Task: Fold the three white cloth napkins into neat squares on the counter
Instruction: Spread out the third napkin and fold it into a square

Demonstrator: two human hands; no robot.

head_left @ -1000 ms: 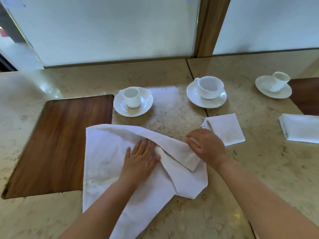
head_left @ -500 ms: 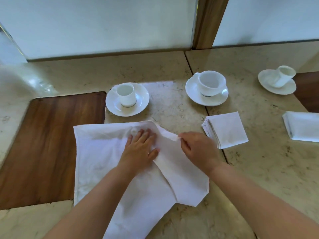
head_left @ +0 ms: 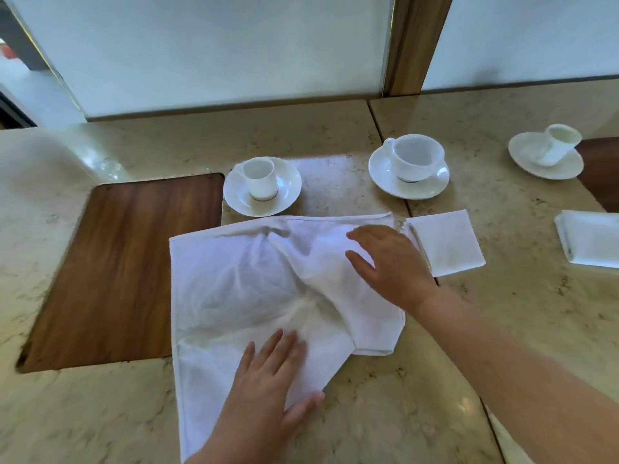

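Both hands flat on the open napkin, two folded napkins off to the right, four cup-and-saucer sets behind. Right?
Not quite: the head view shows three cup-and-saucer sets, not four: a small cup, a wider cup and a tilted cup, each on a saucer. The rest holds: left hand and right hand lie flat on the open napkin, with one folded napkin and a second folded napkin to its right.

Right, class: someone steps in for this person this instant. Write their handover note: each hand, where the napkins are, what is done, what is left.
Left hand: flat, fingers straight, pressing the near part of the open napkin.
Right hand: open, fingers spread, resting on the napkin's far right part.
Done: two folded napkins, one just right of the open one, another at the right edge.
Left: the open napkin is rumpled, loosely turned over on its right; smooth it and fold it square.
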